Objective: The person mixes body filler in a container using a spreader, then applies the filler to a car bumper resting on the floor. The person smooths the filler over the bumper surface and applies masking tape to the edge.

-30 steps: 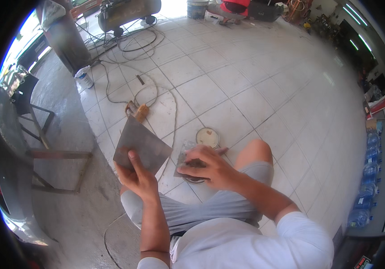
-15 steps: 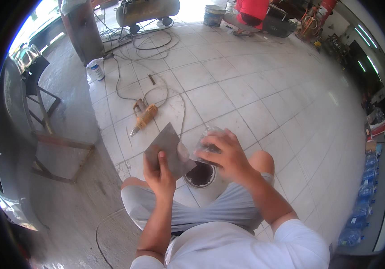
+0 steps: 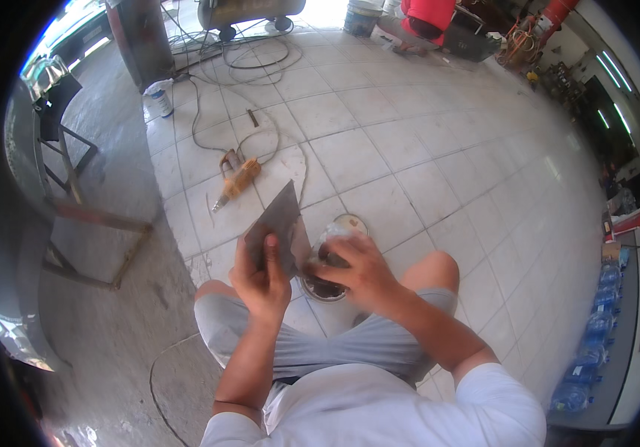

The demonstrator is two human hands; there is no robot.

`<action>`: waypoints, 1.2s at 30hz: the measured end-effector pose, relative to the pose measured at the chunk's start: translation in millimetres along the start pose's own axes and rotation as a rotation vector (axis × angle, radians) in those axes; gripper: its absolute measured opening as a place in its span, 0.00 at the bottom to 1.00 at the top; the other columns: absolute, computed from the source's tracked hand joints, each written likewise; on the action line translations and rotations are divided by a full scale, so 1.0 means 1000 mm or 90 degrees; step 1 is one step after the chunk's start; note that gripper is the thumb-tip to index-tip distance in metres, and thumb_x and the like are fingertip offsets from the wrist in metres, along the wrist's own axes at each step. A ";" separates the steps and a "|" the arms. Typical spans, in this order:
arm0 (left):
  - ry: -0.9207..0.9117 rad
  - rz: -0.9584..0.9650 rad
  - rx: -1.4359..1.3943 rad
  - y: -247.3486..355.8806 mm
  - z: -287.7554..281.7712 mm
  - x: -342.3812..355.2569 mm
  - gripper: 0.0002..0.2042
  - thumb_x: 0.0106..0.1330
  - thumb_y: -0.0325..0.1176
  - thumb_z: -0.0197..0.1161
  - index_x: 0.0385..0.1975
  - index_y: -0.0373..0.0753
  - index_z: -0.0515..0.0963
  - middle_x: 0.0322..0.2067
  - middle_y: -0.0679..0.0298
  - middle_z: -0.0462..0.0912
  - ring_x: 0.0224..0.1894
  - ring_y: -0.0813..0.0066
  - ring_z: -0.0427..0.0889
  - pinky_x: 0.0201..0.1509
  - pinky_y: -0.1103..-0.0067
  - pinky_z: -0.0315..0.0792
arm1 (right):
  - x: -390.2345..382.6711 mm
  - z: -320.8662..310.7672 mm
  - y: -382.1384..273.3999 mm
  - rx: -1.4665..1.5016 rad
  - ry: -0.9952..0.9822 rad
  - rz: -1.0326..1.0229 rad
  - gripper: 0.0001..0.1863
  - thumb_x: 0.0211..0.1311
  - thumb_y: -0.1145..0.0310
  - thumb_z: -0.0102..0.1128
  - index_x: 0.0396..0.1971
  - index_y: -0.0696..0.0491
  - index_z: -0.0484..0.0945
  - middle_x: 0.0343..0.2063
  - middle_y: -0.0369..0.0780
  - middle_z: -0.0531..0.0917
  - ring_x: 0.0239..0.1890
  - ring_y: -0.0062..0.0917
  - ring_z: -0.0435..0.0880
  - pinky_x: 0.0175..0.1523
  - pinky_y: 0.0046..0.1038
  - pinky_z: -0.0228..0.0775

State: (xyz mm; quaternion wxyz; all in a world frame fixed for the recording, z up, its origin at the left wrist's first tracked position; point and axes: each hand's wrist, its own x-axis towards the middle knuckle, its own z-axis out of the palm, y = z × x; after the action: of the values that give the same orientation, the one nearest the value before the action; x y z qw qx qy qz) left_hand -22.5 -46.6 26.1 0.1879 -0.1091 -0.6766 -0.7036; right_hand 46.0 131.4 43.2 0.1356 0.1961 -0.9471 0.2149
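In my left hand (image 3: 262,283) a flat dark-grey square plate (image 3: 277,223) stands tilted on edge, thumb on its near face and fingers behind it. My right hand (image 3: 361,272), smeared by motion, is closed round a crumpled piece of clear plastic (image 3: 333,237) at the plate's right edge. Whether plastic and plate touch I cannot tell. Just below both hands, between my knees, stands an open round can (image 3: 325,292) with dark stuff inside; my right hand partly covers it. Beyond that hand lies a pale round lid (image 3: 353,221).
A yellow heat gun (image 3: 239,182) with its cord lies on the tiles ahead. Near it are a small dark bar (image 3: 251,118) and a white-and-blue container (image 3: 160,102). Left is a metal stand (image 3: 104,216). Far ahead, a person in red (image 3: 426,18) crouches beside a bucket (image 3: 362,18).
My right hand has moved slightly down and left, closer to the plate, with the plastic in it. The plate has turned more edge-on, and the pale lid has come into sight.
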 end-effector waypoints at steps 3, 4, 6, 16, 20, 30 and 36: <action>0.016 0.011 0.066 0.000 -0.004 0.006 0.11 0.77 0.27 0.64 0.55 0.32 0.80 0.39 0.53 0.90 0.41 0.73 0.89 0.48 0.78 0.79 | -0.004 -0.011 0.006 -0.003 0.009 0.003 0.31 0.47 0.80 0.70 0.54 0.37 0.87 0.53 0.35 0.78 0.62 0.34 0.79 0.69 0.55 0.63; -0.005 0.027 0.078 0.000 -0.005 0.005 0.11 0.77 0.27 0.64 0.55 0.32 0.80 0.39 0.53 0.90 0.40 0.73 0.89 0.47 0.78 0.79 | 0.005 -0.023 0.004 -0.026 0.085 -0.022 0.29 0.45 0.82 0.68 0.50 0.42 0.89 0.50 0.36 0.80 0.56 0.36 0.79 0.65 0.47 0.66; -0.054 0.058 0.098 0.001 -0.002 -0.001 0.11 0.77 0.27 0.63 0.54 0.32 0.80 0.38 0.52 0.90 0.40 0.72 0.89 0.47 0.78 0.79 | 0.023 -0.037 0.001 -0.029 0.109 -0.018 0.29 0.45 0.82 0.67 0.50 0.42 0.89 0.51 0.36 0.80 0.57 0.36 0.79 0.65 0.48 0.66; 0.101 0.061 -0.002 0.027 -0.010 0.006 0.11 0.81 0.29 0.59 0.54 0.30 0.78 0.43 0.59 0.85 0.43 0.75 0.82 0.49 0.81 0.76 | -0.009 0.004 0.000 0.044 -0.003 -0.036 0.35 0.43 0.84 0.69 0.55 0.41 0.86 0.56 0.39 0.77 0.63 0.42 0.77 0.71 0.54 0.64; 0.110 -0.217 -0.268 0.002 -0.007 0.015 0.16 0.81 0.37 0.60 0.60 0.33 0.74 0.49 0.60 0.83 0.47 0.76 0.81 0.53 0.79 0.76 | -0.001 -0.008 -0.012 0.309 0.125 -0.125 0.41 0.42 0.91 0.66 0.60 0.45 0.75 0.61 0.47 0.71 0.68 0.49 0.74 0.74 0.57 0.64; -0.035 -0.382 -0.287 -0.003 -0.013 -0.032 0.16 0.78 0.32 0.64 0.60 0.34 0.75 0.48 0.61 0.84 0.47 0.73 0.84 0.50 0.78 0.77 | -0.001 -0.023 0.049 -0.107 -0.001 0.061 0.28 0.47 0.76 0.75 0.53 0.42 0.87 0.57 0.39 0.80 0.64 0.38 0.78 0.69 0.44 0.68; -0.147 -0.022 0.141 0.021 0.004 -0.032 0.12 0.76 0.23 0.61 0.57 0.31 0.79 0.40 0.53 0.91 0.44 0.75 0.88 0.50 0.77 0.79 | 0.019 -0.035 0.021 0.029 0.045 -0.013 0.27 0.45 0.80 0.71 0.49 0.46 0.89 0.48 0.37 0.84 0.54 0.38 0.82 0.59 0.41 0.73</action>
State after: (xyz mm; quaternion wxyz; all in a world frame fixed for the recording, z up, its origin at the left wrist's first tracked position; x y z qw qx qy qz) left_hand 14.9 -38.9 32.3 0.1071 -0.1562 -0.7690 -0.6105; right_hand 26.3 158.4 72.4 0.1665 0.2007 -0.9346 0.2419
